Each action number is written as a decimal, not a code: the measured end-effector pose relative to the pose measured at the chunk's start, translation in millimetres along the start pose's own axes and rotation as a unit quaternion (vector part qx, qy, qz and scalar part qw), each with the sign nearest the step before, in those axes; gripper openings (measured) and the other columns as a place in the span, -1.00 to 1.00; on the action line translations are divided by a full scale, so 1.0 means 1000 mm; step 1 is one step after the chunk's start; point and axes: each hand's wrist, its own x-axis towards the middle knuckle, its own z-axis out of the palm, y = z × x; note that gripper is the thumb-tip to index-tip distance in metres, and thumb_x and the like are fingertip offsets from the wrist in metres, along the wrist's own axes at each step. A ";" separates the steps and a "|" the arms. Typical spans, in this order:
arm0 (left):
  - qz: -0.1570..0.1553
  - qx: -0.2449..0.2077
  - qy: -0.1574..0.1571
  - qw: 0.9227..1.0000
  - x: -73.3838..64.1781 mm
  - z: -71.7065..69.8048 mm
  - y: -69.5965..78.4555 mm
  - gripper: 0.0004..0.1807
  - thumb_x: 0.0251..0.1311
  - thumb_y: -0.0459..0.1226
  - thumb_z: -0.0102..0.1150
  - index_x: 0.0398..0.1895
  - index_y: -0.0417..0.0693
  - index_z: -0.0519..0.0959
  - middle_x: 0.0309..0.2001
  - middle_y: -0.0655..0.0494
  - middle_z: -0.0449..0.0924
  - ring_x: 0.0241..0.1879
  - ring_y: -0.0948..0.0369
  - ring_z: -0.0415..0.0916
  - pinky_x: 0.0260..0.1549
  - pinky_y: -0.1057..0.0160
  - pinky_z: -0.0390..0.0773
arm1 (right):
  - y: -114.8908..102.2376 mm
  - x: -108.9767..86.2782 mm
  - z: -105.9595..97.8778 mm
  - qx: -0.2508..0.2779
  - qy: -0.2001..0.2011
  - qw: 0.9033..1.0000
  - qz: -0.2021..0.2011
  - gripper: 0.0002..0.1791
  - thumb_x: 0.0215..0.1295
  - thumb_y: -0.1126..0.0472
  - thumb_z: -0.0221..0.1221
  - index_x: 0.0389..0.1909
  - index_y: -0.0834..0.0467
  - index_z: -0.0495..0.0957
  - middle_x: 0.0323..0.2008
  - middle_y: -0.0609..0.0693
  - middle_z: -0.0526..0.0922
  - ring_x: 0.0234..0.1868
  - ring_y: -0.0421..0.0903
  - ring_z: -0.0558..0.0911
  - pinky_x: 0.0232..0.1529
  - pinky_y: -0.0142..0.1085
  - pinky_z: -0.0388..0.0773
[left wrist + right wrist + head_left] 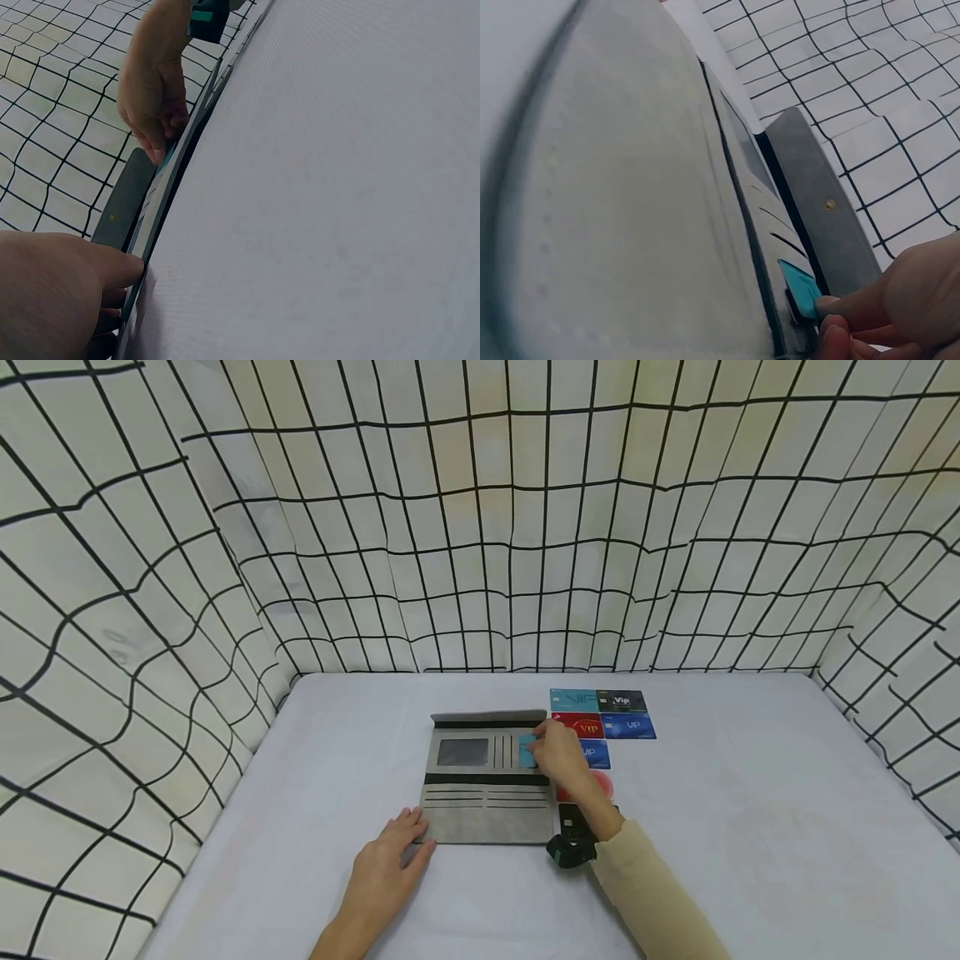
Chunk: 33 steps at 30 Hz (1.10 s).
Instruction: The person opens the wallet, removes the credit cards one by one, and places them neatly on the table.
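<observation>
A grey long wallet (487, 822) lies unfolded on the table, with card slots and a dark window (462, 752) in its upper panel. My right hand (561, 753) pinches a teal card (799, 288) between thumb and fingers at the slots on the wallet's right side. Part of that card overlaps the slot panel. At the wallet's lower left corner rests my left hand (392, 860), fingers extended, fingertips at the left edge. In the left wrist view its thumb (120, 268) lies against the wallet's near edge.
Right of the wallet lie several cards: teal (573, 700), black (621, 701), red (579, 725) and blue (628, 726). More cards lie partly hidden under my right forearm, including a black card (567, 818). Black netting (510, 518) over pale walls surrounds the white table (750, 793).
</observation>
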 end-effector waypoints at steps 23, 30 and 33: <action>-0.005 0.004 -0.001 1.000 0.000 0.000 0.001 -0.63 0.20 -0.24 0.39 0.03 -0.26 0.67 0.21 -0.16 0.61 0.28 -0.07 0.53 0.31 -0.07 0.45 | 0.004 0.004 -0.014 0.009 -0.038 0.999 0.037 -0.57 0.26 0.24 0.34 0.06 0.40 0.58 -0.02 0.28 0.70 -0.24 0.03 0.69 0.00 -0.06 0.76; -0.005 0.002 -0.001 1.000 0.001 0.000 0.000 -0.63 0.20 -0.24 0.39 0.03 -0.26 0.67 0.21 -0.16 0.61 0.28 -0.08 0.52 0.31 -0.06 0.44 | 0.003 0.003 -0.014 -0.005 -0.027 0.999 0.030 -0.57 0.25 0.25 0.35 0.06 0.39 0.55 -0.04 0.27 0.69 -0.18 0.06 0.66 0.03 -0.03 0.74; 0.000 0.003 0.002 1.000 0.001 0.000 0.000 -0.64 0.20 -0.25 0.39 0.01 -0.26 0.68 0.20 -0.17 0.61 0.27 -0.08 0.53 0.30 -0.06 0.46 | 0.003 0.003 -0.013 -0.005 -0.029 0.999 0.031 -0.58 0.25 0.24 0.35 0.05 0.36 0.54 -0.07 0.25 0.69 -0.19 0.05 0.64 0.01 -0.04 0.74</action>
